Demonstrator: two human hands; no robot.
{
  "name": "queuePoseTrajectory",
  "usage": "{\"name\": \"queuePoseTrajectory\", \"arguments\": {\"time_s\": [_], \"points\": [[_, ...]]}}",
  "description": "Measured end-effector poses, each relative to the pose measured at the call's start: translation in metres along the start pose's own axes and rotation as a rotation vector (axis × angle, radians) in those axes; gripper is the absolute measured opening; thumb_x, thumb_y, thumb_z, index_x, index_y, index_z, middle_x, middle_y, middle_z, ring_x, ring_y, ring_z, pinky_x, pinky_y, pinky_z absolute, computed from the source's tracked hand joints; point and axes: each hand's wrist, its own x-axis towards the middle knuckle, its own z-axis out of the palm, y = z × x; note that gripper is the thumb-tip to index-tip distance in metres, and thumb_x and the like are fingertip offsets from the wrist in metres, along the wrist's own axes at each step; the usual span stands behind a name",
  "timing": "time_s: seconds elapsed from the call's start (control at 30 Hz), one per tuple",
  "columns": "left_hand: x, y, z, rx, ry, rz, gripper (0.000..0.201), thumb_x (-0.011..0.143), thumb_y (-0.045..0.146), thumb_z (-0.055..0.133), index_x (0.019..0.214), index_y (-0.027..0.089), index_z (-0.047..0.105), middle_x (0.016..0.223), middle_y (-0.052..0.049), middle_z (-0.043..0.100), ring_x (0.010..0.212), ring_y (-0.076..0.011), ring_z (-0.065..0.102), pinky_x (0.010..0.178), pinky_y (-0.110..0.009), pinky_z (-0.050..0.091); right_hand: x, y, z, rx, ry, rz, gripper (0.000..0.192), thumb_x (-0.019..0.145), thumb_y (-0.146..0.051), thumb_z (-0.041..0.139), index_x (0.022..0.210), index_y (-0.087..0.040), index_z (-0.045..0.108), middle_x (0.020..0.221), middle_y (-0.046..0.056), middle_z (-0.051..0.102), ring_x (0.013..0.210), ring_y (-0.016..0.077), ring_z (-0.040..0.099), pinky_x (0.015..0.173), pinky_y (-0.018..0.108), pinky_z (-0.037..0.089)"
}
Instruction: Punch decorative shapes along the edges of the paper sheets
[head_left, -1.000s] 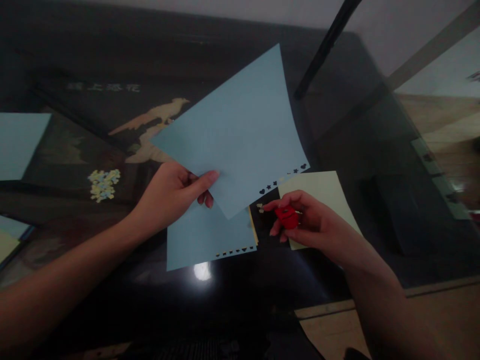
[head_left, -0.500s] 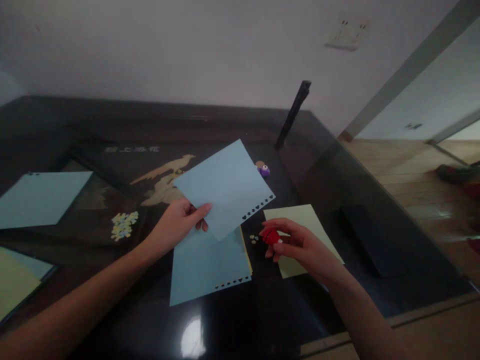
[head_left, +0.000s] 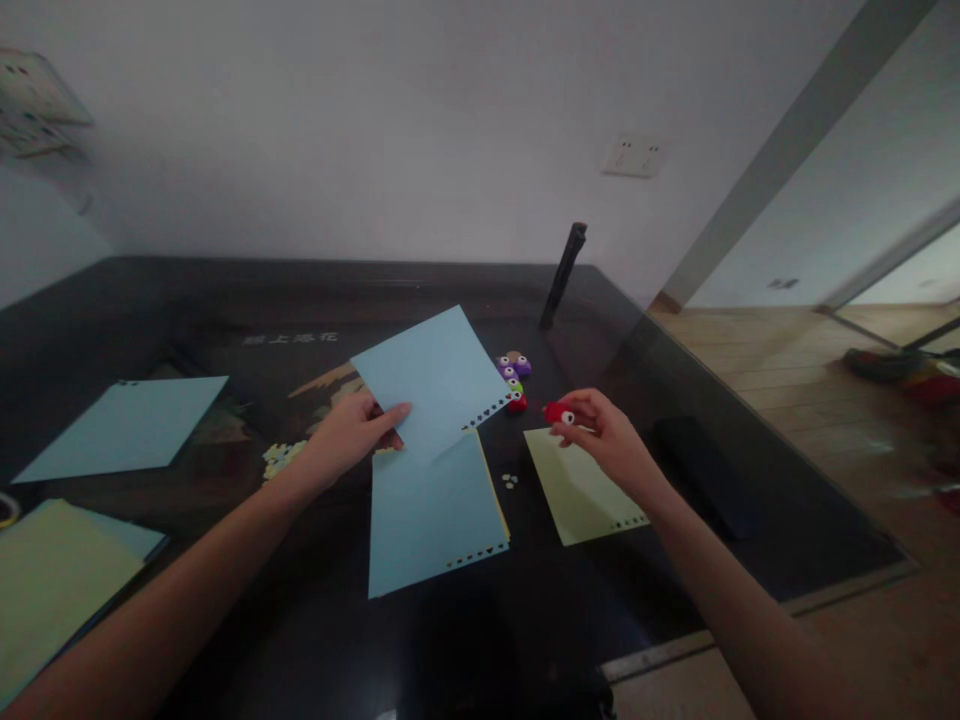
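Lifted higher, right hand (head_left: 611, 440) pinches one red punch (head_left: 556, 412); left hand (head_left: 349, 440) grips one blue sheet (head_left: 435, 385).

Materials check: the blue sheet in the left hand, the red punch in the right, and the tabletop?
Blue sheet: likely matte paper or thin card; it bends slightly, with shapes punched along one edge.
Red punch: probably moulded plastic, smooth; too small to be sure.
Tabletop: dark and glossy, seemingly glass over a picture, with reflections.
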Motion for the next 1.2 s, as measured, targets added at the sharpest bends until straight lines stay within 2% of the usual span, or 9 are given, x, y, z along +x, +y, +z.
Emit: {"name": "queuePoseTrajectory", "arguments": {"time_s": [0.07, 0.2, 0.3, 0.37, 0.47, 0.53, 0.9, 1.2], "points": [[-0.001, 0.002, 0.000, -0.009, -0.009, 0.014, 0.031, 0.078, 0.041, 0.058, 0.059, 0.017, 0.059, 0.054, -0.004, 0.066, 0.050, -0.0156, 0.060, 0.053, -0.027, 0.047, 0.021, 0.005, -0.005, -0.198, 0.052, -0.062, 0.031, 0.078, -0.039, 0.067, 0.098, -0.018, 0.054, 0.098, 0.006, 0.067, 0.081, 0.0176, 0.066, 0.068, 0.033, 0.056], [-0.001, 0.004, 0.001, -0.042, -0.034, 0.034, 0.031, 0.079, 0.040, 0.058, 0.062, 0.015, 0.060, 0.056, -0.004, 0.065, 0.051, -0.0149, 0.060, 0.053, -0.026, 0.047, 0.068, 0.024, -0.009, -0.382, 0.091, -0.058, 0.021, 0.083, -0.034, 0.062, 0.092, -0.015, 0.060, 0.090, 0.006, 0.065, 0.069, 0.0156, 0.061, 0.065, 0.033, 0.055], [-0.001, 0.003, 0.001, -0.091, -0.037, 0.027, 0.026, 0.079, 0.037, 0.059, 0.065, 0.016, 0.059, 0.056, -0.003, 0.065, 0.051, -0.0145, 0.060, 0.053, -0.026, 0.047, 0.091, 0.039, -0.005, -0.527, 0.101, -0.061, 0.015, 0.084, -0.027, 0.066, 0.089, -0.013, 0.064, 0.098, 0.009, 0.065, 0.078, 0.0164, 0.062, 0.079, 0.038, 0.053], [-0.002, 0.002, 0.000, -0.094, -0.039, 0.021, 0.024, 0.080, 0.036, 0.059, 0.066, 0.016, 0.059, 0.056, -0.003, 0.065, 0.052, -0.0147, 0.060, 0.054, -0.026, 0.047, 0.099, 0.048, 0.000, -0.599, 0.088, -0.056, 0.019, 0.088, -0.029, 0.063, 0.100, -0.014, 0.064, 0.106, 0.008, 0.064, 0.088, 0.0180, 0.063, 0.083, 0.039, 0.052], [-0.003, 0.001, 0.000, -0.075, -0.055, 0.020, 0.026, 0.081, 0.037, 0.058, 0.066, 0.015, 0.058, 0.057, -0.003, 0.065, 0.052, -0.0149, 0.060, 0.055, -0.026, 0.047, 0.104, 0.058, 0.005, -0.672, 0.064, -0.044, 0.030, 0.093, -0.033, 0.057, 0.117, -0.017, 0.059, 0.118, 0.008, 0.061, 0.099, 0.0203, 0.062, 0.083, 0.041, 0.053], [-0.003, 0.001, 0.000, -0.066, -0.062, 0.020, 0.026, 0.081, 0.037, 0.058, 0.066, 0.015, 0.058, 0.057, -0.003, 0.065, 0.052, -0.0147, 0.060, 0.055, -0.026, 0.046, 0.105, 0.063, 0.008, -0.706, 0.060, -0.039, 0.032, 0.093, -0.033, 0.057, 0.120, -0.017, 0.057, 0.121, 0.009, 0.060, 0.100, 0.0210, 0.062, 0.084, 0.042, 0.053], [0.003, -0.004, 0.007, -0.040, -0.104, -0.006, 0.029, 0.083, 0.032, 0.054, 0.058, 0.016, 0.055, 0.050, -0.001, 0.060, 0.048, -0.0135, 0.055, 0.052, -0.026, 0.042, 0.115, 0.074, 0.017, -0.784, 0.164, -0.093, 0.031, 0.093, -0.033, 0.057, 0.118, -0.016, 0.058, 0.118, 0.009, 0.061, 0.098, 0.0204, 0.063, 0.083, 0.041, 0.054], [0.002, -0.005, 0.011, -0.035, -0.142, 0.016, 0.026, 0.085, 0.030, 0.053, 0.063, 0.017, 0.055, 0.053, -0.001, 0.061, 0.050, -0.0129, 0.056, 0.053, -0.025, 0.043, 0.117, 0.074, 0.021, -0.744, 0.206, -0.181, 0.022, 0.090, -0.034, 0.061, 0.101, -0.014, 0.062, 0.100, 0.005, 0.063, 0.084, 0.0164, 0.062, 0.076, 0.036, 0.052]]}}
